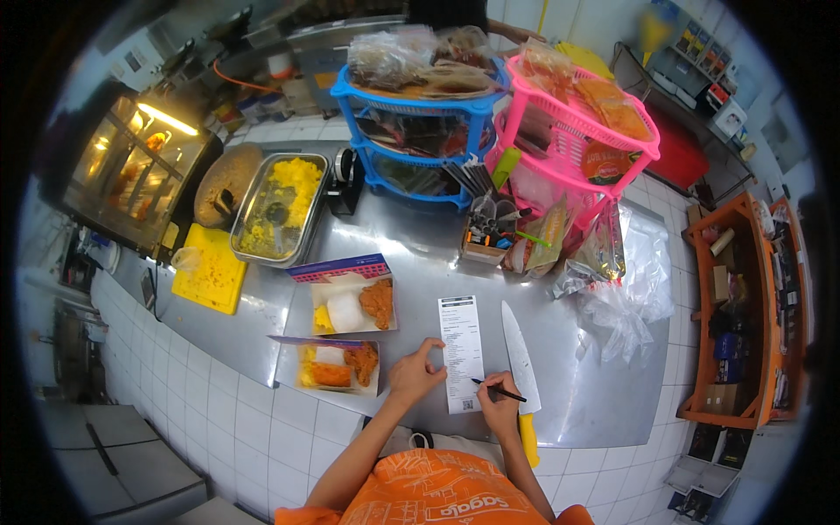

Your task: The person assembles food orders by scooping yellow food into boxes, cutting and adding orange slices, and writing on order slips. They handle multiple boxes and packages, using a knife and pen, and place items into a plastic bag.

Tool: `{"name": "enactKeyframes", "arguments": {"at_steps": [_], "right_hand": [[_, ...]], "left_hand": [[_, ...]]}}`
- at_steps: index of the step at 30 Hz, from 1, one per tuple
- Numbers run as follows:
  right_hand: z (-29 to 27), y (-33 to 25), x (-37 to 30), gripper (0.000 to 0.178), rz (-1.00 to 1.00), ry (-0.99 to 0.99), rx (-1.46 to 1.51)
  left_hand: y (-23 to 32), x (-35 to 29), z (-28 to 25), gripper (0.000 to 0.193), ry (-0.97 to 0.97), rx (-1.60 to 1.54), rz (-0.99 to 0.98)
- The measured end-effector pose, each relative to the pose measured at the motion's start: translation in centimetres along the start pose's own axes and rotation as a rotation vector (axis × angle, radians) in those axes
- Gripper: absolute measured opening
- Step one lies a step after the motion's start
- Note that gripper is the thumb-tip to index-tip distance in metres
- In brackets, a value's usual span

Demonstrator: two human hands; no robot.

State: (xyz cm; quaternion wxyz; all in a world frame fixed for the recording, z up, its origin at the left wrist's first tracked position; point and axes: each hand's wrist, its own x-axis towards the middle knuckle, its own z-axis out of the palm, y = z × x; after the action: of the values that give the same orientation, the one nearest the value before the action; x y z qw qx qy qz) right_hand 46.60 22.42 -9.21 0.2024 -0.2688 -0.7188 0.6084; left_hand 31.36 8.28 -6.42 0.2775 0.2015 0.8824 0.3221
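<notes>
Right hand (502, 401) fingers grasp pen (513, 396); left hand (417, 376) fingers loosely curled, empty, by receipt (461, 346). Risk: right hand drifting outward, nicked by knife (522, 367).

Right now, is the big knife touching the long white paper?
Apart: the head view shows a strip of metal table between the knife and the paper.

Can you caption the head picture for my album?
Left hand beside a receipt, right hand holding a black pen over it, yellow-handled knife alongside.
</notes>
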Motion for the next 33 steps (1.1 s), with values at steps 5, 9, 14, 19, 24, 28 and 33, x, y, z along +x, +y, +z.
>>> {"name": "enactKeyframes", "arguments": {"at_steps": [5,9,14,19,24,28,33], "right_hand": [[0.5,0.0,0.4,0.017,0.027,0.088,0.148],[0.5,-1.5,2.1,0.016,-0.049,0.227,0.102],[0.0,-3.4,4.6,0.030,-0.355,0.125,-0.505],[1.9,-3.5,5.8,0.040,-0.189,-0.049,-0.805],[6.0,-6.2,9.9,0.033,-0.283,-0.012,-0.893],[13.3,-8.8,20.0,0.029,-0.375,-0.049,-0.620],[21.8,-9.5,32.0,0.041,-0.420,0.063,-0.750]], "left_hand": [[-0.4,-0.1,0.1,0.044,0.008,0.012,0.035],[-0.8,-0.4,0.3,0.050,-0.005,0.013,0.071],[-1.6,-0.5,0.1,0.057,-0.136,-0.111,0.077],[-1.1,-2.4,-3.8,0.050,-0.404,-0.269,0.171],[0.3,-4.8,-13.6,0.046,-0.838,-0.386,0.378],[-1.2,-6.8,-23.0,0.041,-0.891,-0.855,0.319],[-5.5,-6.4,-33.0,0.042,-0.524,-0.855,0.127]]}}
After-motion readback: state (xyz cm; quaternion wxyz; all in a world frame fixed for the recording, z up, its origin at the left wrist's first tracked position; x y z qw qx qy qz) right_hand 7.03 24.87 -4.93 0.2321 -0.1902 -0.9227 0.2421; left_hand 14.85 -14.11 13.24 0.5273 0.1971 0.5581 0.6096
